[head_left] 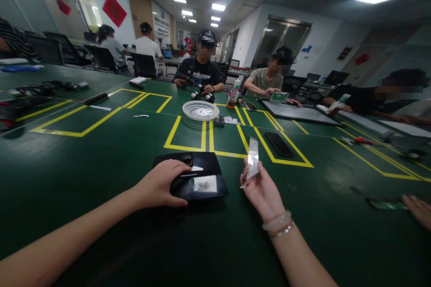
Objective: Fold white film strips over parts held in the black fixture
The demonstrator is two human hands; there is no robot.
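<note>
A flat black device [218, 170] with a white label on its upper face lies on the table in front of me. My left hand [166, 184] rests over its left part, with fingers and thumb spread around that side and gripping it. To the right of the device, my right hand [261, 188] is raised above the table. Between its thumb and fingers it pinches a shiny silvery strip [252, 154], which stands up nearly vertical. What the strip is made of I cannot tell.
Beyond the device are a white plastic basket [201, 111], a small dark part [220, 121] and a black phone [279, 144]. Yellow tape [185, 148] marks rectangles on the green table. A co-worker's hand [419, 210] touches a green board [387, 204] at right. Other people sit across.
</note>
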